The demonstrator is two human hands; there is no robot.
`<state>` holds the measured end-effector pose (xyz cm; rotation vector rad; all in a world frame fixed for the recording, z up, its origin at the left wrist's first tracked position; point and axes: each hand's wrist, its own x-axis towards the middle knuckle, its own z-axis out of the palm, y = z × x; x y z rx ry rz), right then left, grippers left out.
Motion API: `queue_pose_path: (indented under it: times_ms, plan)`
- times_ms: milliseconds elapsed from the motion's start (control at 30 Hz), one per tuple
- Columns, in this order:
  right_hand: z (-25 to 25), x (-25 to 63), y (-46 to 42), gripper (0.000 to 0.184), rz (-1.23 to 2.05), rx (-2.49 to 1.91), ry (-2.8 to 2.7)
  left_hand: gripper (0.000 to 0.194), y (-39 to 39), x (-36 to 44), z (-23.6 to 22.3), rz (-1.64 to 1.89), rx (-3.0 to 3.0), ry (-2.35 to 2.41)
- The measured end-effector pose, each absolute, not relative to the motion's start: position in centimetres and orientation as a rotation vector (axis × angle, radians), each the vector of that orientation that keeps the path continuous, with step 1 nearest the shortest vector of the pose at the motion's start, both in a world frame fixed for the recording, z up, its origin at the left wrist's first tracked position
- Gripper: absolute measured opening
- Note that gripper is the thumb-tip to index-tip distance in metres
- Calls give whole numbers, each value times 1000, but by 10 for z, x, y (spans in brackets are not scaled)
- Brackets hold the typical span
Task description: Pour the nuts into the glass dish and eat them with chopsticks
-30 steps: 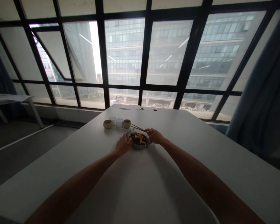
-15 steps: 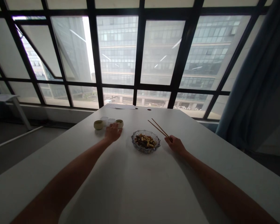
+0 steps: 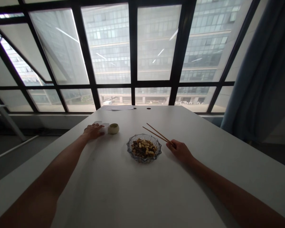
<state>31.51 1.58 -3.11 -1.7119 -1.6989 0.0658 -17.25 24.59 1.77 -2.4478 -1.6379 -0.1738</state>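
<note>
My left hand [image 3: 94, 131] reaches over the left end of a small row of containers, its fingers stretched out and thumb apart. It hides the left round cup and part of the translucent white containers [image 3: 105, 125]. Just right of it stands a pale green round cup [image 3: 113, 129]. My right hand [image 3: 179, 150] is closed around a pair of wooden chopsticks [image 3: 158, 134], whose tips point forward and left above the table. Between my hands sits a scalloped glass bowl [image 3: 143, 160], holding a mix of peanuts in shells and dark seeds [image 3: 144, 147]. Neither hand touches the bowl.
The white table [image 3: 123, 196] runs forward to a black-framed window wall. White papers [image 3: 117, 108] lie at its far edge, near a dark round spot [image 3: 148, 108]. A blue curtain [image 3: 254, 79] hangs at the right, and another table [image 3: 9, 122] stands at the left.
My left hand has let go of the glass bowl and moved left, past the right cup, to the row's left end. My right hand has drawn right, away from the bowl, with the chopsticks.
</note>
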Motion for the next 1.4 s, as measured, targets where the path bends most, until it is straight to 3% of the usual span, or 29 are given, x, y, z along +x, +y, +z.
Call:
queue_pose_path:
  times_ms: [133, 867, 1067, 1233, 1400]
  plan:
    - [-30, 313, 15, 40, 92, -1732, -1703, 40, 251, -171, 20, -190, -2461, -1610]
    - [-28, 311, 18, 36, 139, -1684, -1635, 25, 233, -44, 19, -396, -2722, -1411]
    - [-26, 311, 17, 36, 169, -1662, -1599, 54, 240, -2, 44, -191, -2822, -1380]
    - [-28, 311, 20, 36, 181, -1627, -1575, 52, 247, 29, 56, -124, -2823, -1553]
    - [-32, 313, 24, 36, 180, -1612, -1539, 79, 246, 56, 59, -49, -2665, -1751]
